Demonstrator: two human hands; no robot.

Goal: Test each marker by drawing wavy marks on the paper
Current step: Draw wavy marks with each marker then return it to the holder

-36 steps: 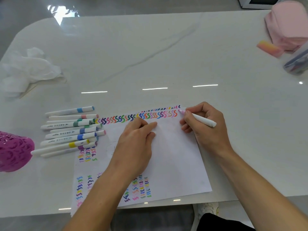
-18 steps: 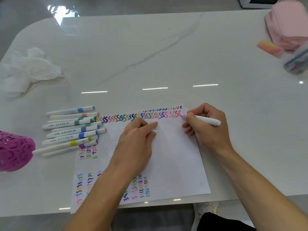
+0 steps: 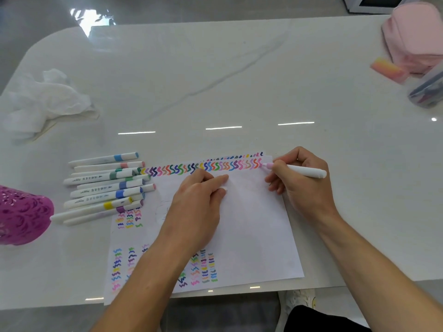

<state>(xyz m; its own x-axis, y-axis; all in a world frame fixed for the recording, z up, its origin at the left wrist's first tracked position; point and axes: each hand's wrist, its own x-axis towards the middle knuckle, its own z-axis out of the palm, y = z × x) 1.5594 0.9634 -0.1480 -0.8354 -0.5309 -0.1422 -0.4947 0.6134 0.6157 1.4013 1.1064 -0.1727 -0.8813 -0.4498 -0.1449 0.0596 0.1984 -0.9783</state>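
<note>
A white sheet of paper lies on the table, with a row of coloured wavy marks along its top edge and more marks at its lower left. My right hand grips a white marker with a pink tip, and the tip touches the paper's top right corner at the end of the row. My left hand rests flat on the paper, pressing it down. Several white markers with coloured bands lie in a pile left of the paper.
A magenta perforated basket sits at the left edge. Crumpled white tissue lies at the far left. At the far right are a pink pouch, a pink-orange eraser and a clear container. The table's near edge runs just below the paper.
My right hand has shifted slightly right along the top edge, with the pink tip moving down the paper's corner. The left hand stays pressed on the sheet.
</note>
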